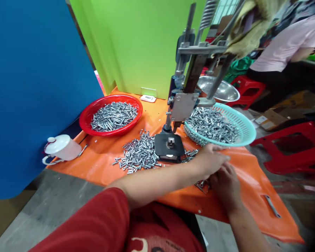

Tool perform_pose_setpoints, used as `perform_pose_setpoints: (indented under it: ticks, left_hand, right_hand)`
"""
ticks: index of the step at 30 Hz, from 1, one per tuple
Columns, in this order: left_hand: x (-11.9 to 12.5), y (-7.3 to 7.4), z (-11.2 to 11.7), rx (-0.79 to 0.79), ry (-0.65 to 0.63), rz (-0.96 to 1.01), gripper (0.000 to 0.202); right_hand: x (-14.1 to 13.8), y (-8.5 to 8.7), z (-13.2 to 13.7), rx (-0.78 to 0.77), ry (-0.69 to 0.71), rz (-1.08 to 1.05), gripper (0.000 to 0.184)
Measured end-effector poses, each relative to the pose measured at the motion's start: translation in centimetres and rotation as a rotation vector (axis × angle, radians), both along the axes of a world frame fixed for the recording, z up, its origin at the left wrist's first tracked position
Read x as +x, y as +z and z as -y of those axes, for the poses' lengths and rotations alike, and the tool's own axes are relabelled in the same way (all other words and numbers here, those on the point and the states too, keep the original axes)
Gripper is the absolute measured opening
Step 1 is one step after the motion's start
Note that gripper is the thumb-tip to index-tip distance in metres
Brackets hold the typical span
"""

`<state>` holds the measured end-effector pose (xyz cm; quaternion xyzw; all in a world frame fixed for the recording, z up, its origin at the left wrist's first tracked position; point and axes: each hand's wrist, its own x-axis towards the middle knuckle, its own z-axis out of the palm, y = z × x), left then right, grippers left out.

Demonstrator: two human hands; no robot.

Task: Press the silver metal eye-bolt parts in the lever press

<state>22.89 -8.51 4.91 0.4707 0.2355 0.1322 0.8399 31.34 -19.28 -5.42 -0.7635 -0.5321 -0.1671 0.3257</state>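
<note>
My left hand (pixel 208 160) reaches across to the right, just in front of the turquoise basket (pixel 248 131). Its fingers are curled together and slightly blurred. Touching or very near it, my right hand (pixel 227 187) has its fingers bent inward over small metal parts (pixel 203 185) on the orange cloth. Whatever either hand pinches is hidden. To the left stands a hand press (pixel 183 106) with a black base (pixel 169 145) and a small metal fixture (pixel 170 142). Loose eye-ended metal bolts (pixel 141 152) are heaped beside the base, and more parts (pixel 190 154) lie on its right.
A red basin (pixel 85 122) of metal parts stands back left, a white lidded mug (pixel 64 147) at the left edge. A wrench (pixel 273 206) lies front right. Behind are a steel bowl (pixel 220 89), red stools (pixel 294 150) and another person (pixel 286 49).
</note>
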Motion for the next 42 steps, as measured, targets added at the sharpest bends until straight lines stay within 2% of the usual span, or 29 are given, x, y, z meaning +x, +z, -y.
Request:
perform_pose_setpoints:
  ticks: [1, 3, 4, 5, 7, 9, 11, 13, 16, 18, 21, 24, 26, 29, 31, 34, 37, 42]
  left_hand:
    - [-2.3, 0.1, -0.9, 0.186, -0.041, 0.014, 0.017]
    - [-7.3, 0.1, -3.3, 0.691, -0.072, 0.038, 0.008]
    - [-10.0, 0.0, -4.8, 0.952, -0.018, 0.037, 0.008]
    - [-12.5, -0.2, -6.3, 1.144, 0.030, -0.003, 0.010]
    - [-16.9, -0.9, -9.1, 1.377, 0.177, -0.153, 0.013]
    - [-20.2, -2.0, -10.9, 1.472, 0.281, -0.303, 0.014]
    - [-22.1, -3.2, -11.3, 1.493, 0.280, -0.372, 0.014]
    - [-22.9, -4.1, -10.7, 1.513, 0.257, -0.400, 0.014]
    - [-23.0, -4.8, -8.9, 1.592, 0.215, -0.424, 0.014]
    - [-22.9, -4.7, -7.9, 1.636, 0.185, -0.440, 0.014]
    - [-22.7, -4.3, -7.0, 1.634, 0.133, -0.417, 0.015]
    - [-22.0, -3.8, -6.3, 1.511, 0.117, -0.352, 0.016]
    - [-21.0, -3.5, -5.8, 1.274, 0.142, -0.297, 0.017]
    - [-19.0, -3.3, -5.2, 0.779, 0.141, -0.146, 0.020]
    - [-17.8, -3.2, -4.8, 0.533, 0.146, -0.061, 0.022]
    - [-16.4, -3.2, -4.8, 0.343, 0.202, -0.038, 0.022]
    - [-15.7, -3.5, -5.4, 0.323, 0.229, -0.060, 0.020]
    - [-14.2, -4.6, -6.7, 0.689, 0.164, -0.100, 0.014]
  right_hand:
    - [-0.1, 0.4, 0.0, 0.017, -0.002, 0.009, 0.021]
    - [-0.5, 1.4, 0.0, 0.059, -0.026, 0.014, 0.022]
    - [-0.9, 2.0, 0.0, 0.087, -0.052, 0.020, 0.022]
    - [-1.3, 2.7, 0.0, 0.121, -0.079, 0.021, 0.022]
    - [-2.7, 4.3, -0.3, 0.171, -0.075, 0.001, 0.020]
    - [-4.7, 5.6, -1.2, 0.123, 0.047, -0.069, 0.018]
    - [-7.1, 6.1, -2.7, -0.012, 0.227, -0.138, 0.017]
    - [-9.3, 5.8, -4.5, -0.185, 0.350, -0.155, 0.018]
    - [-11.5, 4.4, -6.8, -0.387, 0.374, -0.113, 0.020]
    - [-12.0, 3.4, -7.7, -0.438, 0.355, -0.090, 0.019]
    - [-12.0, 2.6, -7.8, -0.420, 0.376, -0.156, 0.017]
    - [-11.9, 3.0, -7.4, -0.288, 0.395, -0.424, 0.015]
    - [-12.2, 3.7, -7.2, -0.146, 0.364, -0.674, 0.015]
    - [-12.8, 4.8, -7.0, 0.018, 0.335, -0.923, 0.021]
    - [-12.9, 5.2, -6.9, 0.065, 0.342, -0.952, 0.021]
    - [-12.5, 5.5, -6.9, 0.012, 0.351, -0.824, 0.016]
    - [-11.4, 5.6, -7.0, -0.041, 0.335, -0.669, 0.016]
    - [-9.9, 6.4, -8.0, -0.051, 0.343, -0.529, 0.019]
